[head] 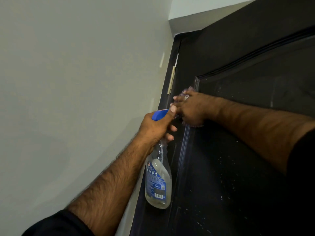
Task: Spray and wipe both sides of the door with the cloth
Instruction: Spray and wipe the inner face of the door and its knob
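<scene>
The dark door (238, 116) fills the right side, speckled with spray droplets on its panel. My left hand (156, 126) grips the neck of a clear spray bottle (158, 181) with a blue trigger head, held just in front of the door's hinge edge. My right hand (190, 108) presses a purple cloth (189, 90) flat against the door near the panel's upper left corner. The cloth is mostly hidden under the hand; only its edges show above and below the fingers.
A pale wall (76, 82) runs along the left up to the dark door frame (168, 86). A brass hinge (171, 80) sits on the frame just above my hands. The white ceiling (196, 7) meets the door top.
</scene>
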`<action>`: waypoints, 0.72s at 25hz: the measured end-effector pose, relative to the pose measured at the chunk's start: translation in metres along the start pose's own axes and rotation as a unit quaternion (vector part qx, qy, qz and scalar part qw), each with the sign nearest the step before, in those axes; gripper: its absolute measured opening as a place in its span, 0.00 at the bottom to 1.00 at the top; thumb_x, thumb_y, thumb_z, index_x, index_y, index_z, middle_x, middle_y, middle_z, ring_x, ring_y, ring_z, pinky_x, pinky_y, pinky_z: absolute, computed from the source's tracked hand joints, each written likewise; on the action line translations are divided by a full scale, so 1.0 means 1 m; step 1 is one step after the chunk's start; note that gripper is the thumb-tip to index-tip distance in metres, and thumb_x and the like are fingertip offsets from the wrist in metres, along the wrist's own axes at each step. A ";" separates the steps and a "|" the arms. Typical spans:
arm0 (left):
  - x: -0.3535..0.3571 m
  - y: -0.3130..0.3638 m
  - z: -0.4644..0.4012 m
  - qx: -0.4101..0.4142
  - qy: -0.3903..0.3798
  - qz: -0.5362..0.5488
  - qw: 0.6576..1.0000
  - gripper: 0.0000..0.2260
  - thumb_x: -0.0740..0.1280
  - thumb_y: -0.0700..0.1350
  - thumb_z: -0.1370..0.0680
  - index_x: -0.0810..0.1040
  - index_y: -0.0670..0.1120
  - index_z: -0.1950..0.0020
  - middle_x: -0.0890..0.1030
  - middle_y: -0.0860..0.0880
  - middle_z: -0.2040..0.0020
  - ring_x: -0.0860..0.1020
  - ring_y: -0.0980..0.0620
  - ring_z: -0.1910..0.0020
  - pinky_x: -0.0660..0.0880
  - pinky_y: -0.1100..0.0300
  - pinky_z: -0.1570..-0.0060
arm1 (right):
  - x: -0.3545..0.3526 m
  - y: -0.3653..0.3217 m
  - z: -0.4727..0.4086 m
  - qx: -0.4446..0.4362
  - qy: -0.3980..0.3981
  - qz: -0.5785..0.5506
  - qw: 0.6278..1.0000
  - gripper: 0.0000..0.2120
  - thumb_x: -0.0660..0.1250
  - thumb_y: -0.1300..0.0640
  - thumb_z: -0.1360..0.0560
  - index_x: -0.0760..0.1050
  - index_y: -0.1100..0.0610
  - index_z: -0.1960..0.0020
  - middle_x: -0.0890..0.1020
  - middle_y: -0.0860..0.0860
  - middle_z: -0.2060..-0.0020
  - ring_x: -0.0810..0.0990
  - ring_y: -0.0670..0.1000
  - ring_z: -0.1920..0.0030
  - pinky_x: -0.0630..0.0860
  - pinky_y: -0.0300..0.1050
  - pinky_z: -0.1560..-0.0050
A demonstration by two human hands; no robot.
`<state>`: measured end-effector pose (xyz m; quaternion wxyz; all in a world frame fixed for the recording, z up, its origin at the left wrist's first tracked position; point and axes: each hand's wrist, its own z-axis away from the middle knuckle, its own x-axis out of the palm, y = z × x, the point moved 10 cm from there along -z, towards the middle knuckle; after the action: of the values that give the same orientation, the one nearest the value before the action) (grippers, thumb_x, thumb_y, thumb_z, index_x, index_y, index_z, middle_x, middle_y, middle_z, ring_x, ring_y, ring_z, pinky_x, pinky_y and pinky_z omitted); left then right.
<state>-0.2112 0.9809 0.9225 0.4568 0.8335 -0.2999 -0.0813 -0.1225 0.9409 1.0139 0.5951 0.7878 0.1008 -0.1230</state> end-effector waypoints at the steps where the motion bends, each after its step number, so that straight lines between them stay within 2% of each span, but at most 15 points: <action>1: -0.003 -0.001 0.001 0.015 0.017 -0.001 1.000 0.20 0.74 0.60 0.23 0.81 0.44 0.44 0.84 0.43 0.61 0.79 0.51 0.73 0.78 0.61 0.72 | 0.002 -0.007 0.002 -0.024 0.000 -0.014 1.000 0.33 0.62 0.42 0.14 0.54 0.45 0.13 0.54 0.48 0.13 0.48 0.53 0.13 0.43 0.63 0.15; 2: -0.008 -0.004 0.001 0.021 0.034 0.011 0.999 0.20 0.78 0.56 0.25 0.80 0.41 0.47 0.81 0.43 0.63 0.77 0.51 0.75 0.76 0.61 0.73 | -0.001 -0.003 0.002 -0.025 0.002 -0.025 0.999 0.32 0.61 0.42 0.14 0.55 0.44 0.13 0.56 0.48 0.13 0.49 0.53 0.13 0.44 0.63 0.15; 4: -0.015 -0.008 0.001 0.025 0.047 0.035 0.998 0.15 0.81 0.45 0.28 0.78 0.41 0.51 0.79 0.45 0.65 0.76 0.50 0.74 0.76 0.60 0.72 | -0.012 0.026 -0.003 0.028 0.003 -0.025 0.999 0.32 0.61 0.42 0.14 0.54 0.47 0.13 0.55 0.50 0.13 0.50 0.55 0.13 0.47 0.63 0.16; 6: -0.018 -0.013 0.002 0.040 0.038 0.041 0.998 0.07 0.75 0.38 0.26 0.78 0.40 0.53 0.81 0.48 0.67 0.76 0.49 0.73 0.77 0.57 0.68 | -0.023 0.056 -0.013 0.103 0.019 0.003 0.995 0.35 0.58 0.41 0.13 0.51 0.51 0.12 0.52 0.53 0.13 0.48 0.57 0.13 0.47 0.64 0.15; 9: -0.026 -0.023 0.007 0.057 0.057 0.009 0.997 0.02 0.71 0.36 0.23 0.79 0.40 0.52 0.81 0.46 0.67 0.77 0.50 0.74 0.79 0.57 0.67 | -0.017 0.060 -0.021 0.180 0.046 0.001 0.983 0.36 0.54 0.39 0.13 0.47 0.55 0.12 0.47 0.57 0.13 0.44 0.61 0.13 0.42 0.67 0.15; 11: -0.033 -0.032 0.010 0.055 0.070 -0.008 0.996 0.01 0.71 0.37 0.22 0.80 0.40 0.53 0.84 0.45 0.66 0.76 0.51 0.75 0.79 0.58 0.69 | 0.000 0.017 -0.022 0.140 0.054 -0.001 0.989 0.36 0.53 0.39 0.13 0.47 0.56 0.12 0.47 0.58 0.13 0.43 0.62 0.13 0.41 0.68 0.16; 14: -0.044 -0.046 0.015 0.031 0.073 0.025 0.997 0.04 0.70 0.35 0.24 0.81 0.40 0.58 0.85 0.39 0.62 0.75 0.48 0.74 0.77 0.57 0.69 | 0.035 -0.087 -0.013 -0.057 0.013 0.015 0.998 0.36 0.57 0.37 0.14 0.50 0.51 0.12 0.51 0.54 0.13 0.46 0.60 0.13 0.42 0.69 0.16; 16: -0.049 -0.053 0.016 0.015 0.069 0.061 0.996 0.04 0.69 0.34 0.26 0.81 0.41 0.60 0.83 0.36 0.62 0.74 0.46 0.74 0.75 0.55 0.67 | 0.046 -0.114 -0.001 -0.144 -0.013 0.004 0.989 0.34 0.60 0.40 0.14 0.54 0.47 0.13 0.55 0.51 0.13 0.49 0.57 0.13 0.45 0.68 0.15; 17: -0.049 -0.056 0.016 0.007 0.062 0.070 0.996 0.04 0.69 0.34 0.26 0.81 0.41 0.60 0.83 0.37 0.62 0.74 0.46 0.74 0.75 0.55 0.67 | 0.037 -0.098 -0.002 -0.131 -0.002 -0.017 0.991 0.34 0.62 0.40 0.15 0.55 0.47 0.13 0.56 0.51 0.13 0.51 0.57 0.13 0.47 0.68 0.15; 18: -0.050 -0.056 0.012 0.005 0.055 0.072 0.996 0.02 0.69 0.34 0.26 0.81 0.40 0.58 0.84 0.39 0.62 0.74 0.47 0.74 0.75 0.55 0.66 | 0.022 -0.067 -0.007 -0.078 0.017 -0.032 0.996 0.34 0.62 0.40 0.15 0.55 0.47 0.13 0.57 0.52 0.13 0.52 0.57 0.14 0.48 0.67 0.15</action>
<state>-0.2324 1.0232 0.8638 0.4732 0.8155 -0.3334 -0.0006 -0.1215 0.9658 0.9475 0.6487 0.7372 0.1451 -0.1208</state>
